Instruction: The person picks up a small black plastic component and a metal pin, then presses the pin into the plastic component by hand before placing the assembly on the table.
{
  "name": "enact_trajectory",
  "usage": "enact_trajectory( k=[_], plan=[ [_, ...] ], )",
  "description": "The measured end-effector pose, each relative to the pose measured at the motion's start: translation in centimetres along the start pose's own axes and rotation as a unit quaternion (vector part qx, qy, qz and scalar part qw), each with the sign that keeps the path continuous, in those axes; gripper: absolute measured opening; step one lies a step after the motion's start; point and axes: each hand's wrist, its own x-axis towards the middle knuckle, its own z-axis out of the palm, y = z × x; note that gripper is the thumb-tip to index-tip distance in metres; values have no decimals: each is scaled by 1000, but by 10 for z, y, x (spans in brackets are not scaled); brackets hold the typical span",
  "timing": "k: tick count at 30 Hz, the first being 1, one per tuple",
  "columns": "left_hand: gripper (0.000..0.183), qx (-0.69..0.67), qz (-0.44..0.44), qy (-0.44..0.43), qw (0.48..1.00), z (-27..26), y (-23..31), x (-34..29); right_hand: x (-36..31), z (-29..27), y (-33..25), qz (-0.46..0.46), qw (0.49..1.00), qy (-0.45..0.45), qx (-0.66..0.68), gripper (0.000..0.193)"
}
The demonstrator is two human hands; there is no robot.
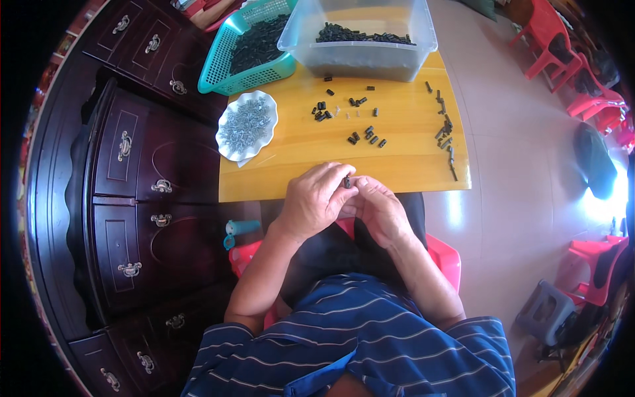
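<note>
I hold a small black cylindrical part (346,182) just at the near edge of the wooden table (410,165), pinched between the fingertips of my left hand (316,198) with my right hand (376,210) pressed in beside it, the fingers of both curled tight around it. To do this well, I judge that I should keep the piece steady in the left pinch, let the right fingertips do the fine work, and keep both hands close over the table edge so that anything dropped lands on the wood and not in my lap. The part is short, dark and matte; most of it is hidden by my fingers, so I cannot tell its ends. Further onto the table from its near edge lie scattered loose black pieces (360,122), with a line of them (446,129) toward its right side. At its left edge sits a white scalloped dish (228,147) of small silvery screws (246,124). At its far edge stand a clear plastic tub (360,56) and a teal basket (221,63), both holding more black parts.
</note>
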Motion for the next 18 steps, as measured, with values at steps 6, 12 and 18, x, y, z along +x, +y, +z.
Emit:
enact_trajectory(
  k=[6, 12, 18],
  plan=[
    [31, -4, 9, -4, 1000, 1, 0, 0, -1, -2, 1, -1, 1000, 8, 6, 29],
    [25, -6, 29, 14, 999, 3, -3, -1, -1, -1, 2, 0, 1000, 18, 5, 27],
    [28, -16, 16, 16, 1000, 4, 0, 1, 0, -4, 2, -5, 1000, 15, 9, 25]
  ],
)
